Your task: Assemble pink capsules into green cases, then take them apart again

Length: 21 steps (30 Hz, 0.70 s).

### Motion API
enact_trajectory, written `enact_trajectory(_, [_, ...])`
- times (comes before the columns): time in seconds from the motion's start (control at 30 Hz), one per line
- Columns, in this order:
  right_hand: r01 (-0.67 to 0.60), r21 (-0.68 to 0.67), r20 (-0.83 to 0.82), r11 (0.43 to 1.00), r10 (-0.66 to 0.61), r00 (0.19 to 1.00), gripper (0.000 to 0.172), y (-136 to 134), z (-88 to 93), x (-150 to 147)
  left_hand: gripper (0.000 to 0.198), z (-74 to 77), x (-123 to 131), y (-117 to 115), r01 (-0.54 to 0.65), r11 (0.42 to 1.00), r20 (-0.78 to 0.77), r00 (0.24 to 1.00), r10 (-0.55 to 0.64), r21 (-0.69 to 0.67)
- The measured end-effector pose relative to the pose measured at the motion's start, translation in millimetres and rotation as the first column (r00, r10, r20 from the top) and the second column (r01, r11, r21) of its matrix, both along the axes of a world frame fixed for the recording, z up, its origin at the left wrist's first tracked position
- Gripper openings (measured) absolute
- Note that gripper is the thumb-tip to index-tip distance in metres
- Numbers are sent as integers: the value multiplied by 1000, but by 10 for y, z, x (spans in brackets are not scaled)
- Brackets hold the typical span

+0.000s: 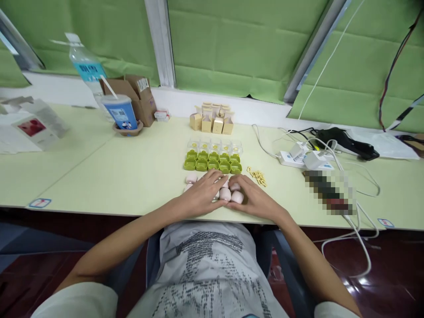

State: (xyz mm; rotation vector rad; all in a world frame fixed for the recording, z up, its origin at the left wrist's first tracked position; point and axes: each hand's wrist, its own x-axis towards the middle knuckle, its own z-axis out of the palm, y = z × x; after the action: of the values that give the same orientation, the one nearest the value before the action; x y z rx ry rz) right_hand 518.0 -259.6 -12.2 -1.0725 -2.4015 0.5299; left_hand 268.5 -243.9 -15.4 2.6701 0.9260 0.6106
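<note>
Several pale pink rounded pieces (225,194) sit clustered near the table's front edge. My left hand (206,191) reaches over the cluster, its thumb at the near side and its fingers at the far side of the pieces, partly covering them. From the right, my right hand (253,197) has its thumb and fingers curved around the end pieces (237,197). Just beyond my hands, green flower-shaped cups (213,165) stand in two rows. Behind these is a row of clear plastic pieces (215,145) with yellow centres. Small yellow pieces (257,176) lie in a heap to the right.
Small open cardboard boxes (212,125) stand near the wall. At left are a blue cup (121,113) with a straw, a brown carton (145,104), a bottle (86,66) and a white box (36,126). A power strip (286,159) with cables and a blurred object (327,192) lie right.
</note>
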Motion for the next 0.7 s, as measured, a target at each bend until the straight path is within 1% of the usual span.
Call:
enact_trajectory(0.07, [7,-8,9,1000,-7,1000,49,14,-11,16,62,1,-56,-19,26,1000,18,999,-27,14])
enact_trajectory(0.17, [17,-16,20,1000,-16,1000,54,17,7,55,64,35,-171,-45,35,999,50,998,-36,29])
enact_trajectory(0.33, [19,-31,13,999,-19,1000,61,20,26,93,54,119,-323,-9,-22,998,83,996,17,67])
enact_trajectory(0.43, [0,-35,-9,999,0,1000,64,45,-15,84,54,108,-319,20,-28,997,82,996,21,78])
enact_trajectory(0.53, [-4,-39,-64,999,1,998,76,64,-42,93,65,41,-245,22,31,992,-3,1000,-31,121])
enact_trajectory(0.6, [15,-56,-122,998,-21,992,80,62,-22,135,67,-11,-171,10,64,982,-61,997,-54,176])
enact_trajectory(0.63, [24,-67,-146,997,-34,989,75,57,0,167,63,-34,-134,4,72,976,-86,995,-55,206])
enact_trajectory(0.7, [26,-89,-154,996,-39,987,54,46,56,241,51,-71,-71,-9,73,963,-122,992,-42,260])
